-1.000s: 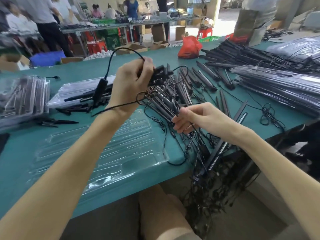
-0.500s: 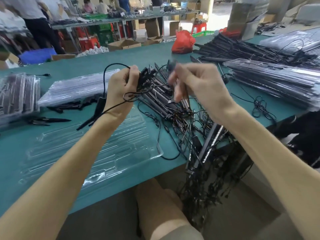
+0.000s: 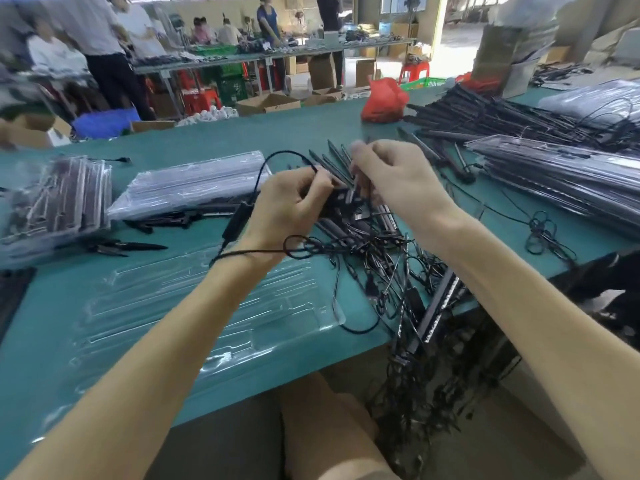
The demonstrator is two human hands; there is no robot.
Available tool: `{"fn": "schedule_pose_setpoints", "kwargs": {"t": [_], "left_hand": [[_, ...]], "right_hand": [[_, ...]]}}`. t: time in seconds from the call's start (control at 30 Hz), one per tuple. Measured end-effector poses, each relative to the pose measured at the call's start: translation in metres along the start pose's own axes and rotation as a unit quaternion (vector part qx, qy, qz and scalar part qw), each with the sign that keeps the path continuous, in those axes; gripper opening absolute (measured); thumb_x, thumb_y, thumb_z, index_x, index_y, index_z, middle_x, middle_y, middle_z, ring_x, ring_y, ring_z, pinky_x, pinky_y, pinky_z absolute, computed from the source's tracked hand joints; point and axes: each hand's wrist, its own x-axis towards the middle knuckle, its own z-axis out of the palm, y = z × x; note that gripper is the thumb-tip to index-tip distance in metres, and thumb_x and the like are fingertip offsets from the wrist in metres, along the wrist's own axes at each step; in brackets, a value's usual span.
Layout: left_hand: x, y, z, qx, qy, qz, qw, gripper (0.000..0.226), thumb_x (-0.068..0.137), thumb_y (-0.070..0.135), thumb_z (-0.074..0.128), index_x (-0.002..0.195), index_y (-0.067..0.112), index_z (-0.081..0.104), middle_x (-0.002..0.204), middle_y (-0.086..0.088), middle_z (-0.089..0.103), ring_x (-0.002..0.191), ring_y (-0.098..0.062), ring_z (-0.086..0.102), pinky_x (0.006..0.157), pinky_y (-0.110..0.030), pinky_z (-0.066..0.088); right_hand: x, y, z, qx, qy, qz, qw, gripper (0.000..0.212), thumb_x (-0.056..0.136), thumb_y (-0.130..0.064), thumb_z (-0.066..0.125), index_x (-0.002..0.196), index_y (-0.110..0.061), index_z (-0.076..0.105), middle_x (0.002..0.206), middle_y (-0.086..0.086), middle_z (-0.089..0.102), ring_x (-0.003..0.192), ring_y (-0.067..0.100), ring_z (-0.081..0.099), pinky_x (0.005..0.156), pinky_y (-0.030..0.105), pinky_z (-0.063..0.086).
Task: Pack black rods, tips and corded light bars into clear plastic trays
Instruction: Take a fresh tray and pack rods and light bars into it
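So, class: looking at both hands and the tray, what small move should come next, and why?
Probably tease one light bar free with the right hand. The left hand grips the bundle of light bars, the right fingers reach into it, the cords are tangled, and the clear tray in front is unfilled.

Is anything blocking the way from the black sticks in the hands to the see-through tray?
Nothing solid. The clear tray lies just below the left hand gripping the corded bars; only that arm crosses above it, and a dangling cord reaches its far edge.
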Motion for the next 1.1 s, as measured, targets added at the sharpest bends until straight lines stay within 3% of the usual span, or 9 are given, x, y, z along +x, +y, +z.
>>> {"fn": "schedule_pose_setpoints", "kwargs": {"t": [0.1, 0.23, 0.33, 0.4, 0.47, 0.6, 0.77, 0.9, 1.1], "left_hand": [[-0.007, 0.000, 0.005, 0.123, -0.088, 0.094, 0.984, 0.046, 0.098, 0.023, 0.051, 0.053, 0.018, 0.043, 0.045, 0.003, 0.041, 0.041, -0.014, 0.035, 0.052, -0.027, 0.030], [-0.014, 0.000, 0.008, 0.188, -0.148, 0.149, 0.959, 0.042, 0.095, 0.031, 0.041, 0.057, 0.012, 0.045, 0.054, 0.000, 0.048, 0.051, -0.019, 0.037, 0.071, -0.036, 0.038], [-0.017, -0.002, 0.008, 0.173, -0.177, 0.137, 0.959, 0.045, 0.096, 0.035, 0.038, 0.059, 0.012, 0.049, 0.059, -0.001, 0.050, 0.055, -0.020, 0.042, 0.077, -0.033, 0.038], [-0.017, -0.002, 0.007, 0.172, -0.196, 0.133, 0.956, 0.049, 0.098, 0.039, 0.037, 0.067, 0.010, 0.060, 0.065, -0.002, 0.057, 0.061, -0.019, 0.048, 0.080, -0.030, 0.037], [-0.014, -0.001, 0.005, 0.167, -0.210, 0.127, 0.955, 0.048, 0.099, 0.042, 0.037, 0.078, 0.011, 0.068, 0.071, -0.001, 0.062, 0.067, -0.017, 0.050, 0.083, -0.030, 0.037], [-0.012, -0.003, 0.003, 0.171, -0.219, 0.118, 0.953, 0.030, 0.101, 0.029, 0.048, 0.083, 0.009, 0.062, 0.078, 0.002, 0.060, 0.080, -0.017, 0.049, 0.087, -0.040, 0.040], [0.002, -0.006, -0.010, 0.077, -0.166, 0.053, 0.982, 0.022, 0.103, 0.014, 0.052, 0.115, 0.001, 0.064, 0.120, -0.011, 0.060, 0.113, -0.025, 0.057, 0.101, -0.030, 0.045], [-0.004, -0.012, -0.021, 0.090, -0.200, 0.047, 0.975, 0.055, 0.096, -0.011, 0.049, 0.148, 0.006, 0.045, 0.157, -0.006, 0.040, 0.148, -0.013, 0.032, 0.124, -0.025, 0.019], [-0.015, -0.032, -0.024, 0.088, -0.195, -0.030, 0.976, 0.041, 0.098, -0.008, 0.048, 0.137, 0.002, 0.058, 0.139, -0.010, 0.060, 0.131, -0.020, 0.056, 0.110, -0.023, 0.043]], "right_hand": [[-0.006, 0.016, -0.001, 0.053, -0.131, 0.149, 0.979, 0.035, 0.104, -0.038, 0.050, 0.079, -0.021, 0.069, 0.076, -0.004, 0.065, 0.071, 0.008, 0.059, 0.062, 0.024, 0.047], [-0.012, 0.030, 0.007, 0.172, -0.218, 0.224, 0.934, 0.051, 0.104, -0.049, 0.043, 0.081, -0.010, 0.066, 0.080, 0.011, 0.062, 0.082, 0.030, 0.058, 0.087, 0.057, 0.054], [-0.018, 0.036, 0.008, 0.306, -0.349, 0.259, 0.847, 0.079, 0.096, -0.071, 0.030, 0.091, -0.006, 0.074, 0.095, 0.008, 0.074, 0.101, 0.026, 0.070, 0.088, 0.051, 0.057], [-0.025, 0.040, 0.009, 0.352, -0.393, 0.224, 0.820, 0.075, 0.093, -0.073, 0.035, 0.119, -0.012, 0.070, 0.107, 0.003, 0.074, 0.108, 0.021, 0.069, 0.092, 0.049, 0.056], [-0.030, 0.041, 0.012, 0.360, -0.367, 0.194, 0.835, 0.059, 0.093, -0.060, 0.051, 0.127, -0.014, 0.065, 0.107, 0.002, 0.073, 0.102, 0.018, 0.070, 0.087, 0.041, 0.058], [-0.030, 0.041, 0.015, 0.348, -0.303, 0.174, 0.870, 0.025, 0.095, -0.039, 0.066, 0.092, -0.016, 0.075, 0.084, -0.003, 0.063, 0.069, 0.007, 0.056, 0.054, 0.016, 0.048], [-0.022, 0.045, 0.011, 0.415, -0.230, 0.179, 0.862, 0.028, 0.097, -0.021, 0.063, 0.113, 0.001, 0.065, 0.093, 0.007, 0.061, 0.073, 0.008, 0.052, 0.045, 0.013, 0.038], [-0.010, 0.037, 0.004, 0.468, -0.128, 0.171, 0.858, 0.040, 0.100, -0.015, 0.058, 0.133, 0.006, 0.053, 0.097, 0.009, 0.060, 0.071, 0.007, 0.052, 0.045, 0.014, 0.041], [0.018, 0.009, -0.023, 0.492, -0.023, 0.080, 0.867, 0.043, 0.101, -0.019, 0.058, 0.136, 0.005, 0.046, 0.098, 0.009, 0.060, 0.073, 0.009, 0.054, 0.051, 0.019, 0.045]]}}
